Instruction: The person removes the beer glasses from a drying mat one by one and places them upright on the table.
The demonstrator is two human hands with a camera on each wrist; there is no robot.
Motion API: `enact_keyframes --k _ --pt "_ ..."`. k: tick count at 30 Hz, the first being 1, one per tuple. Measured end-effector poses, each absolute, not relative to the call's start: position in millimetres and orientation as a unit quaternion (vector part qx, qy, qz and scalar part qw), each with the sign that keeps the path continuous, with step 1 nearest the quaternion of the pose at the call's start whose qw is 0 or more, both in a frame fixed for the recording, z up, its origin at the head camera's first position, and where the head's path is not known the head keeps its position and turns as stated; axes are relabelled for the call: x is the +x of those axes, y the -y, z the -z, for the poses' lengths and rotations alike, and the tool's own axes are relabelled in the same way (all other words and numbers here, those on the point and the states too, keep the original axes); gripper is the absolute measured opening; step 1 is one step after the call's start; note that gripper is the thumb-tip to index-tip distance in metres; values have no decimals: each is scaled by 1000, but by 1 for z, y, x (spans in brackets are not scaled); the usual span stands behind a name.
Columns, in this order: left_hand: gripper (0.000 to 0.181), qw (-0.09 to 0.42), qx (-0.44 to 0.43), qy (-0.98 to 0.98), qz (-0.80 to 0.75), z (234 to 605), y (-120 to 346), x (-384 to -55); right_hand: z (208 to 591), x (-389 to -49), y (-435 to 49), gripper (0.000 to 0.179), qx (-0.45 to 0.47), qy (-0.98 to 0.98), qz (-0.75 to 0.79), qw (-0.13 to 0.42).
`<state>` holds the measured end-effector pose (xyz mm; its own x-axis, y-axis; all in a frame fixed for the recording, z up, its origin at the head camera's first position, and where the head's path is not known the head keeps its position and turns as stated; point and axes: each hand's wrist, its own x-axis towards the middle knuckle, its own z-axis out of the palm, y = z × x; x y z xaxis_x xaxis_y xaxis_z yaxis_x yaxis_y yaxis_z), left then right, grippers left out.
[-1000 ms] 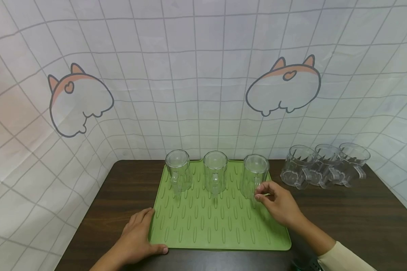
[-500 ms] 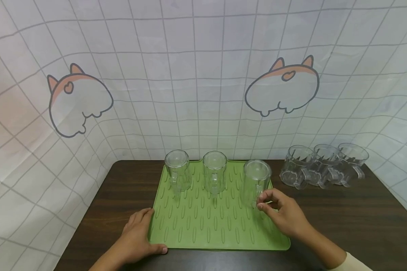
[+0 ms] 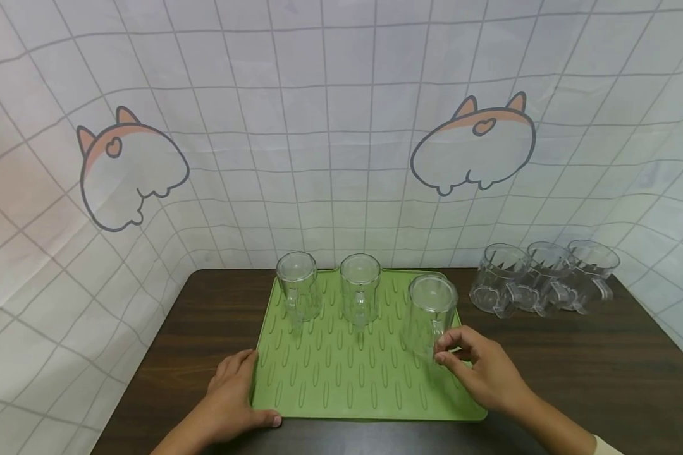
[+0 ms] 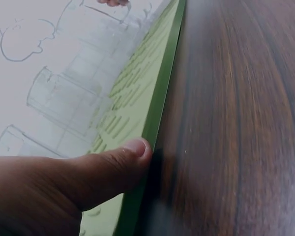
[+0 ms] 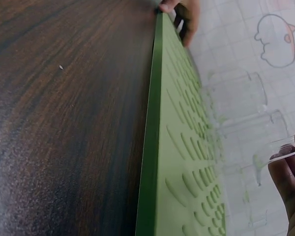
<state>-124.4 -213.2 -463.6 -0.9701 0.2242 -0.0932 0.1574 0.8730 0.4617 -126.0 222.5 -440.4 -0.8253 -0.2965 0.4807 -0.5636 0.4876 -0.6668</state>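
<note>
My right hand (image 3: 484, 370) pinches the handle of a clear glass mug (image 3: 420, 322) between thumb and fingertips. The mug is upside down over the right part of a green ridged drying mat (image 3: 347, 395). In the right wrist view, the fingers (image 5: 285, 184) close on the clear handle (image 5: 280, 153). At the mat's front left corner lies my left hand (image 3: 227, 398), fingers along the left side. Its thumb (image 4: 120, 164) extends against the front edge in the left wrist view. Two more upside-down mugs, a left one (image 3: 301, 297) and a middle one (image 3: 361, 297), stand at the mat's back.
Three upright clear mugs, including a near one (image 3: 492, 278) and a far right one (image 3: 592, 265), stand in a row at the back right of the dark wooden table (image 3: 592, 366). A white gridded cloth (image 3: 296, 82) with cartoon animals hangs behind and around the table.
My right hand has brought the pinched mug toward the front of the mat and slightly right, out of line with the other two. The left hand stays at the corner.
</note>
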Motion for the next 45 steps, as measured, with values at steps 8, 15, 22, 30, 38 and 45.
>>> enact_keyframes --k 8,15,22,30,38,45 --pt "114 34 126 -960 -248 456 203 -123 436 -121 -223 29 279 844 -428 163" --pt "94 -6 159 -946 -282 442 183 -124 436 -118 -222 31 299 835 -429 171" --pt "86 -16 163 -936 -313 431 163 -123 440 -119 -220 34 319 823 -429 192" --pt "78 -30 192 -921 -337 423 143 -126 444 -120 -220 32 333 819 -415 216" --pt "74 -27 225 -909 -351 421 125 -131 443 -119 -219 42 331 825 -393 237" --pt "74 -38 231 -903 -360 421 114 -133 439 -117 -219 36 335 824 -392 236"
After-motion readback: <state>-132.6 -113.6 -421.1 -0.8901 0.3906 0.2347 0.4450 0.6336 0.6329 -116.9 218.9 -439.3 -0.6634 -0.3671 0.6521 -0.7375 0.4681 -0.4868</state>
